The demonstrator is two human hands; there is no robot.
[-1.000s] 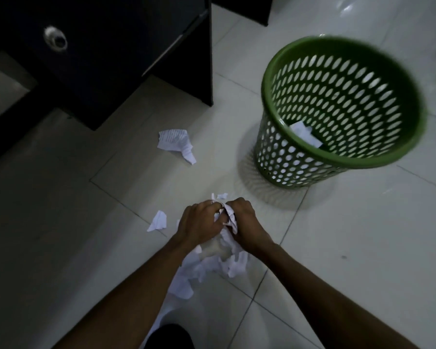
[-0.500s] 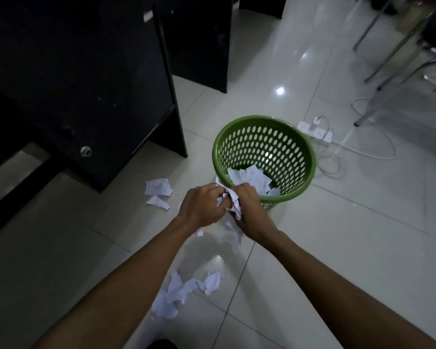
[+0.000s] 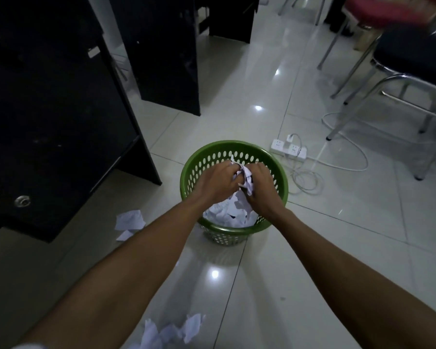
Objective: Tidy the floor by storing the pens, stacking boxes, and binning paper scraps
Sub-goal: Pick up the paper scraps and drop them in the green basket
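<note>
Head view: green bin (image 3: 284, 183) with a holed wall stands upright on the pale tiled floor (image 3: 337, 248), mid frame. Both hands are over the bin's opening, close together and touching. Left hand (image 3: 218, 182) has its fingers curled, gripping a crumpled paper wad (image 3: 246, 176); right hand (image 3: 261, 187) also has its fingers curled round the same wad from the other side. The wad sits between the two hands, above the bin's inside, with part of it hanging down below the fingers. More white paper (image 3: 224, 215) lies inside the bin on the near side, under the hands. Loose scraps on the floor: a larger sheet (image 3: 130, 219) left of the bin with a small piece (image 3: 124, 235) just beside it, near side; both are apart from the bin wall. Another cluster of scraps (image 3: 174, 331) lies on the floor well in front of the bin, between the forearms at the frame's bottom edge. Black desk (image 3: 48, 109) stands left of the bin, with its panel foot near the bin. White power strip (image 3: 288, 148) lies on the floor behind and right of the bin, close to the rim, with white cable (image 3: 347, 157) looping off to the right. Metal-legged chair (image 3: 400, 71) is far right of the bin, well apart.
</note>
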